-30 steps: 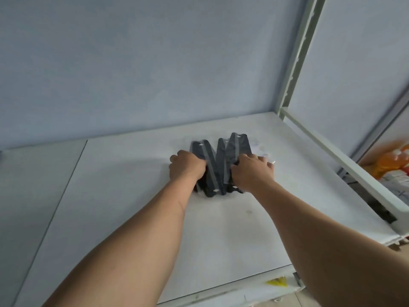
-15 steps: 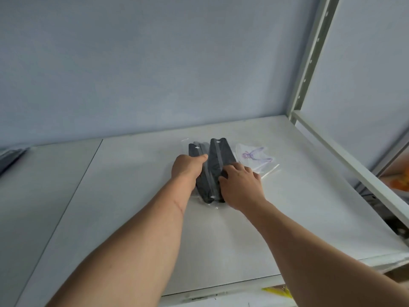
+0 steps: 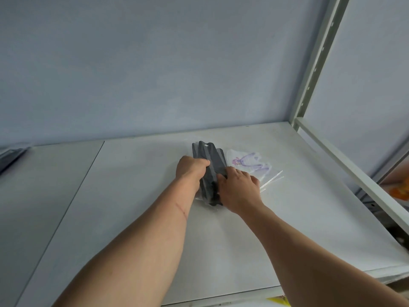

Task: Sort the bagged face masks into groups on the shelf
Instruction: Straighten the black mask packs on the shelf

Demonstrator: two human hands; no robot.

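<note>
Head view: left hand [image 3: 192, 170] and right hand [image 3: 238, 189] both grip the stack of dark grey bagged face masks [image 3: 210, 167], fingers curled round its sides, on the white shelf board [image 3: 137, 196]. The fanned-out bags are now squeezed into one tight bundle. A white bagged mask with purple cartoon print [image 3: 250, 163], uncovered, lies just right of the right fingers. The dark group looks nearly done.

bagged masks in the hands [image 3: 210, 165]: dark grey, in clear film
bagged mask beside them [image 3: 250, 162]: white with a purple cartoon figure, clear film
shelf [image 3: 132, 196]: plain white
shelf frame [image 3: 314, 63]: pale grey-green
wall [image 3: 155, 63]: light blue
</note>
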